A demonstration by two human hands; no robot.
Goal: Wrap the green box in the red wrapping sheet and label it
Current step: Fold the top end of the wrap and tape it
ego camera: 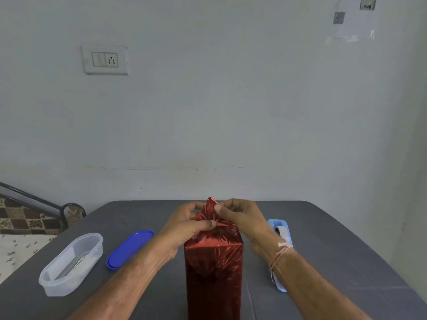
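Observation:
A tall box stands upright at the middle of the grey table, fully covered by the shiny red wrapping sheet; no green shows. The sheet's loose end rises to a point above the box top. My left hand pinches the folded sheet at the top from the left, thumb pressed on the crease. My right hand pinches the raised flap from the right. A light blue tape dispenser lies just right of the box, partly hidden by my right wrist.
A clear oval plastic container with something flat inside sits at the left, its blue lid beside it. The wall rises behind the table's far edge. A bed with a patterned cover is at the far left.

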